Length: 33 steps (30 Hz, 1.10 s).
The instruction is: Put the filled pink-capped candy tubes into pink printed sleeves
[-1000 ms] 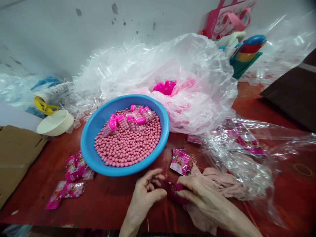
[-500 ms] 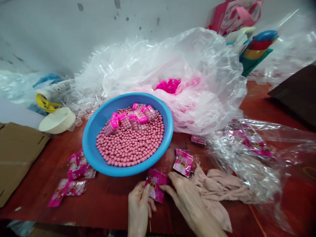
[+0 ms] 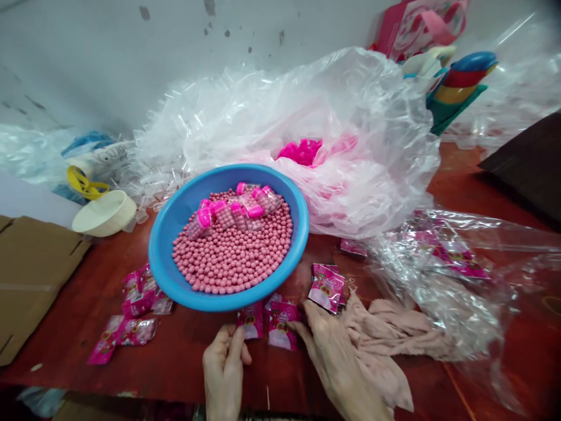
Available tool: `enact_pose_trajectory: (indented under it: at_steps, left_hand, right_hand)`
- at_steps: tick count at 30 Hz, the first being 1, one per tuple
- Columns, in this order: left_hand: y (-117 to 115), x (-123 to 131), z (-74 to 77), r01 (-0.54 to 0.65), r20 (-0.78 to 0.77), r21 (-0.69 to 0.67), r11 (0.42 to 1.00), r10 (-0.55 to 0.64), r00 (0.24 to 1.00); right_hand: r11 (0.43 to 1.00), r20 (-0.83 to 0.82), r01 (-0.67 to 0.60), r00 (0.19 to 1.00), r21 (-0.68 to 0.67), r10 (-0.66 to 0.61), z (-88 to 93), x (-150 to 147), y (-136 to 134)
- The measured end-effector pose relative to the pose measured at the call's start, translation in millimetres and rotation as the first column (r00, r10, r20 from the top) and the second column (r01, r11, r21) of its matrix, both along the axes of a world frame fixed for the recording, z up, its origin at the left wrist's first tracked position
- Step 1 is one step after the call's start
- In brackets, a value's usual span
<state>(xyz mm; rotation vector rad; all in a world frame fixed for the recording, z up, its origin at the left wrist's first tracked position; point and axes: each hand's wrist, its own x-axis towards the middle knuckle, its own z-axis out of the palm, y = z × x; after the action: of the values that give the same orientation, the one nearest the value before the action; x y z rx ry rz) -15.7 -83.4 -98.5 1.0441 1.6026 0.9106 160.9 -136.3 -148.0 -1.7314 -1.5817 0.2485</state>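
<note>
My left hand pinches the lower left corner of a small pink sachet at the front rim of a blue basin. Just right of it, another pink sachet has its right edge between the thumb and fingers of my right hand. The fingertips behind that sachet are partly hidden. Pink round beads fill the basin, with several pink-capped clear bottles lying on top. Close above my right hand lie stacked sachets.
Several sachets lie left of the basin. A beige cloth and clear plastic bag are on the right. Behind stands a big plastic bag with pink caps. A white bowl and cardboard sit left.
My hands have drawn apart. The left hand has moved left with one sachet, which now shows separately from the one at my right hand. The right hand has barely shifted.
</note>
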Motion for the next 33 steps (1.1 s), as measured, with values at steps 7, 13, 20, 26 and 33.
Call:
enact_pose_trajectory:
  at_steps: [7,13,20,26,33]
  left_hand:
    - [-4,10,10.3,0.004,0.241,-0.117,0.993,0.024,0.970]
    - [-15,28,8.6,0.014,0.322,-0.166,0.986,0.041,0.946]
    - [-34,36,-3.1,0.077,0.354,-0.219,0.973,0.006,0.935]
    - [-32,29,7.1,0.051,0.288,-0.057,0.997,-0.032,0.957]
    - [-21,29,7.6,0.109,0.465,-0.106,0.988,-0.048,0.884]
  right_hand:
    - [0.992,-0.163,0.105,0.980,-0.076,-0.116,38.9,-6,10]
    - [0.990,-0.270,0.002,0.962,-0.139,-0.039,50.1,-14,4]
    - [0.973,-0.400,-0.101,0.916,-0.209,0.009,42.8,-25,-3]
    - [0.970,-0.419,-0.152,0.906,-0.190,0.060,42.6,-21,-10]
    - [0.982,-0.372,-0.162,0.921,-0.099,0.114,35.5,-26,-8]
